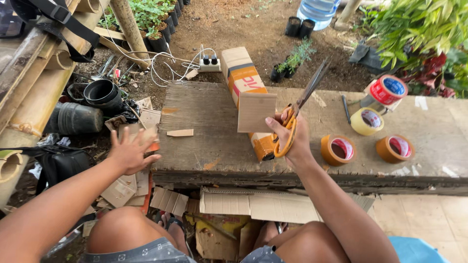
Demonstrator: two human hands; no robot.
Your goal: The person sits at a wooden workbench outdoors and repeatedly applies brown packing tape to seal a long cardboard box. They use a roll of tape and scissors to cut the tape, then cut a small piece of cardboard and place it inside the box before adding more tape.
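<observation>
The orange-handled scissors (295, 117) sit in the right hand (292, 141), blades shut and pointing up and away to the right. A cut rectangle of plain brown cardboard (256, 112) is pinched at its right edge by that hand's fingertips, held upright and flat-on, just left of the scissors, well right of the open left hand (130, 152).

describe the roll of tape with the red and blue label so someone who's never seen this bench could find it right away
Start at the weathered wooden bench and follow its top to the far right end, near the leafy green plants. There the red-and-blue tape roll sits tilted on top of something, behind a pale yellowish roll. The two brown rolls closer to the front edge lie flat; this is the only roll with a red rim and blue centre.
</observation>
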